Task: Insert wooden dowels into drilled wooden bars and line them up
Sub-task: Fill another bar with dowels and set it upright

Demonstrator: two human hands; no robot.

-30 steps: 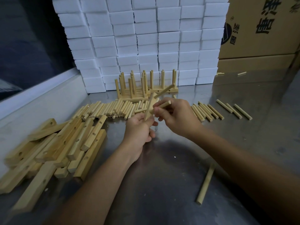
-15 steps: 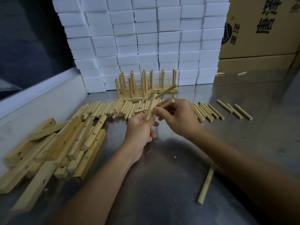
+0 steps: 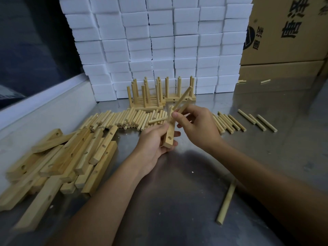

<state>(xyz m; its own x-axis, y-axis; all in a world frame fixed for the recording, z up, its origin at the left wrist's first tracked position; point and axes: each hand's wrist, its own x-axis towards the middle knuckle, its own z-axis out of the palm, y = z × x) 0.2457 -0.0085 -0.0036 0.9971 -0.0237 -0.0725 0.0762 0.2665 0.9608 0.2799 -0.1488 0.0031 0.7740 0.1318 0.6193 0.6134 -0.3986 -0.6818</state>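
My left hand (image 3: pixel 154 141) grips a drilled wooden bar (image 3: pixel 169 134) held nearly upright over the steel table, one hole showing near its lower end. My right hand (image 3: pixel 198 126) pinches a dowel (image 3: pixel 182 99) against the bar's upper part; the dowel slants up to the right. Whether its tip is in a hole is hidden by fingers. Behind the hands lies a row of loose dowels (image 3: pixel 124 119). Finished bars with upright dowels (image 3: pixel 159 94) stand at the back. A heap of drilled bars (image 3: pixel 67 157) lies to the left.
More loose dowels (image 3: pixel 229 122) lie right of my hands, three further right (image 3: pixel 257 119). One long dowel (image 3: pixel 227 202) lies near my right forearm. Stacked white boxes (image 3: pixel 159 41) and cardboard cartons (image 3: pixel 287 32) close the back. A raised ledge (image 3: pixel 44 96) runs along the left.
The bar in my left hand has turned, so a hole near its lower end now faces me. My right hand has shifted slightly up with the dowel.
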